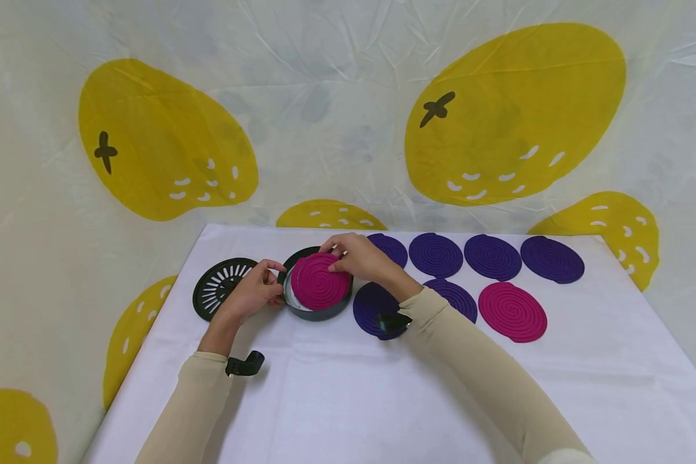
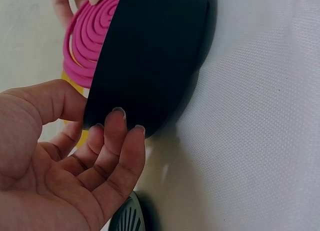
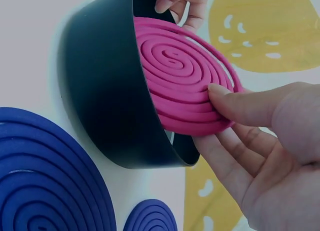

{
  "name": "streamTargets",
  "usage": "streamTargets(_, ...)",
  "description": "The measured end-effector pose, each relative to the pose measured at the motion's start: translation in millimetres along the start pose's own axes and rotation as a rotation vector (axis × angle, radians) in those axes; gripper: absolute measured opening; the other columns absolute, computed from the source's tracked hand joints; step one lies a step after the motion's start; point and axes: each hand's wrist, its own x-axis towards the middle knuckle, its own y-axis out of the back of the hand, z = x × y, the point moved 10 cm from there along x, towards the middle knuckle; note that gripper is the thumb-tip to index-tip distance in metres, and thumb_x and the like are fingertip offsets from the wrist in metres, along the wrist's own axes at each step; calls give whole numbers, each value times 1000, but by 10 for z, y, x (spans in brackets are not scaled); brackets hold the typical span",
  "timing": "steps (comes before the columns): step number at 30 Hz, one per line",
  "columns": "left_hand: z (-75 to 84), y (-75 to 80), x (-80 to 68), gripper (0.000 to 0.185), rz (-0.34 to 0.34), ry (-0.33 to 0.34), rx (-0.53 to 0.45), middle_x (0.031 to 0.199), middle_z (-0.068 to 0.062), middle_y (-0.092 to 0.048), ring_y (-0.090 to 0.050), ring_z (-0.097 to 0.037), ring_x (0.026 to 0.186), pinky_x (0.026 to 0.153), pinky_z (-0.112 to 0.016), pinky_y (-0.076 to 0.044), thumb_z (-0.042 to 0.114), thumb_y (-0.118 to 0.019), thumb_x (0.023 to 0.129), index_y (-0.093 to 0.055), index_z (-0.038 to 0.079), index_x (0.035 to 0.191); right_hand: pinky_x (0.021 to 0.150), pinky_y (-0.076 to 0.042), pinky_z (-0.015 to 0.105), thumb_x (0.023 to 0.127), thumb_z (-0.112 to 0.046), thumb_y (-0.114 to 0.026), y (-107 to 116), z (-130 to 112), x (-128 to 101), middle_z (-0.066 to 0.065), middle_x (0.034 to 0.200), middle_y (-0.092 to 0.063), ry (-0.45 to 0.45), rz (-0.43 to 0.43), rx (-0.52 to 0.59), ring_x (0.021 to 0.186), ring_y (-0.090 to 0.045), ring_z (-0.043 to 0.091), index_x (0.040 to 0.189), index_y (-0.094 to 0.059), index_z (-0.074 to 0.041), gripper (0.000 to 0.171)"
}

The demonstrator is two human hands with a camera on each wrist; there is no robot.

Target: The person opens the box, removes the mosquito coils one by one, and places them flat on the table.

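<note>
A pink spiral mosquito coil [image 1: 323, 285] is tilted at the mouth of a round dark tin [image 1: 318, 316]; its lower part sits inside the rim. My right hand [image 1: 361, 259] pinches the coil's far right edge, the thumb lying on top and the fingers beneath, as the right wrist view shows. On the opposite side, my left hand [image 1: 251, 291] grips the tin's rim, with fingertips against the outer wall [image 2: 145, 66]. In the right wrist view one outer strand of the pink coil [image 3: 175, 61] stands slightly apart from the rest.
A black slotted lid [image 1: 213, 293] lies left of the tin, partly behind the left hand. Several purple coils [image 1: 435, 255] lie in two rows to the right, with another pink coil [image 1: 512, 312] at the end of the front row. A patterned cloth [image 1: 336, 129] hangs behind the table.
</note>
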Motion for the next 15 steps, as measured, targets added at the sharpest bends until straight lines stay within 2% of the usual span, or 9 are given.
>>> streamTargets(7,25,-9,-12,45,-12,7,2,86,-10,-49,-65,-29,75,70,-36,-57,-5,-57,93,-44,0,136,67,-51,23,85,-4,-80,11,53,-34,6,93,-68,-13,0,92,89,-61,19,111,-70,-11,29)
streamTargets(11,167,-28,-102,45,-22,11,8,86,-12,-48,-65,-32,77,72,-39,-58,-7,-56,93,-44,-3,136,64,-49,24,84,-6,-81,36,36,-70,6,90,-66,4,16,106,85,-60,19,114,-70,-12,33)
streamTargets(15,316,-44,-201,44,-24,8,14,86,-11,-48,-65,-30,77,73,-38,-57,-6,-56,93,-44,-5,135,66,-51,25,85,-7,-81,70,15,-114,6,96,-67,46,40,113,84,-63,18,121,-68,-14,38)
